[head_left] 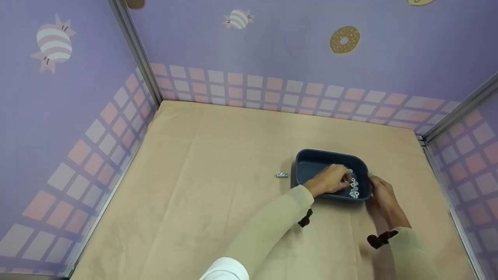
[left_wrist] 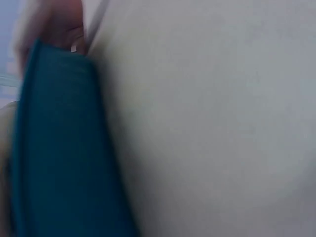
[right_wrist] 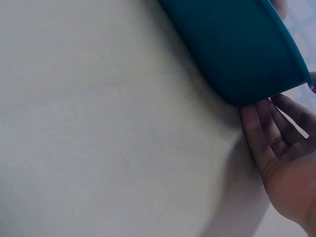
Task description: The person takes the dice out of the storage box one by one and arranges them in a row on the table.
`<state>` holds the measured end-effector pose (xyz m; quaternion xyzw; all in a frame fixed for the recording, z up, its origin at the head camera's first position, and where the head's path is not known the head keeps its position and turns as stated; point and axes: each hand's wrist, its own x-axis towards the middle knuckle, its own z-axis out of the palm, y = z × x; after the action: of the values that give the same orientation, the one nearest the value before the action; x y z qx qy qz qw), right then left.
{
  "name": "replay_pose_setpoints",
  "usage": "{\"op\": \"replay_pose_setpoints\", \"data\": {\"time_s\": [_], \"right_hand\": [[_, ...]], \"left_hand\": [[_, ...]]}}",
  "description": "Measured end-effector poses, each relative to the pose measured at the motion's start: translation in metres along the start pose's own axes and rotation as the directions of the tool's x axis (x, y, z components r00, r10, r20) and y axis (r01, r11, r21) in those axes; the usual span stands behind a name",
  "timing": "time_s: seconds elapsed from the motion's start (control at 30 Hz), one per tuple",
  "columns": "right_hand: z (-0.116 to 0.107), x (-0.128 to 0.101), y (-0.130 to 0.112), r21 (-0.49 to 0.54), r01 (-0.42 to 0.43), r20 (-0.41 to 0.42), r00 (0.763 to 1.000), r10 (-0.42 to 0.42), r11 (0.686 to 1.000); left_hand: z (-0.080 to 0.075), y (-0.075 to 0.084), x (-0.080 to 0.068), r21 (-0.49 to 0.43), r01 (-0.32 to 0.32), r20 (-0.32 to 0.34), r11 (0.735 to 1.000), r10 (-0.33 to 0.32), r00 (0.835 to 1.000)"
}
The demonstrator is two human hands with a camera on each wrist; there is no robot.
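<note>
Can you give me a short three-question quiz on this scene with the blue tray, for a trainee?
1. True or false: the left hand reaches inside the blue tray.
2. Where does the right hand rest: A on the tray's near right corner, B flat on the far wall, C on the small metal part?
3. On which side of the tray does the small metal part lie on the table, as the head view shows it?

Key: 1 true; 2 A; 3 left.
</note>
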<state>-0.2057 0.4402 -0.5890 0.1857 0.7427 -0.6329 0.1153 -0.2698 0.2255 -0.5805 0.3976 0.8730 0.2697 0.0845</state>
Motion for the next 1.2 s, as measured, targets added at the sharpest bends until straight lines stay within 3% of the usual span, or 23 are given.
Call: {"op": "replay_pose_setpoints", "data": {"time_s": [0.2,0.3,0.47,0.53,0.67,0.8,1.03,1.2], "right_hand": [[0.000,-0.001,0.000,-0.026,-0.009,-0.041,0.999,0.008,1.000],[0.000,-0.003,0.001,-0.029,-0.004,-0.039,0.999,0.003,1.000],[-0.004,-0.005,-0.002,-0.039,0.001,-0.037,0.999,-0.003,0.999],[-0.008,-0.005,-0.005,-0.039,0.000,-0.041,0.999,-0.001,0.999],[-0.014,-0.002,-0.012,-0.049,0.004,-0.043,0.999,-0.006,0.999],[-0.015,0.000,-0.015,-0.064,0.014,-0.041,0.999,-0.017,0.998],[-0.009,-0.003,-0.011,-0.060,0.018,-0.053,0.998,-0.022,0.998],[-0.007,-0.004,-0.006,-0.060,0.013,-0.058,0.998,-0.016,0.998]], "left_hand": [[-0.045,-0.006,-0.028,-0.061,-0.100,-0.021,0.993,0.099,0.995],[-0.069,-0.016,-0.051,-0.076,-0.107,-0.071,0.991,0.102,0.992],[-0.100,-0.046,-0.090,-0.116,-0.025,-0.187,0.993,0.003,0.982],[-0.105,-0.061,-0.103,-0.126,0.020,-0.202,0.992,-0.045,0.978],[-0.103,-0.090,-0.124,-0.148,0.119,-0.191,0.982,-0.146,0.971],[-0.090,-0.109,-0.139,-0.162,0.175,-0.197,0.971,-0.206,0.959],[-0.072,-0.122,-0.154,-0.153,0.218,-0.206,0.964,-0.247,0.947],[-0.069,-0.127,-0.157,-0.183,0.206,-0.202,0.961,-0.241,0.949]]}}
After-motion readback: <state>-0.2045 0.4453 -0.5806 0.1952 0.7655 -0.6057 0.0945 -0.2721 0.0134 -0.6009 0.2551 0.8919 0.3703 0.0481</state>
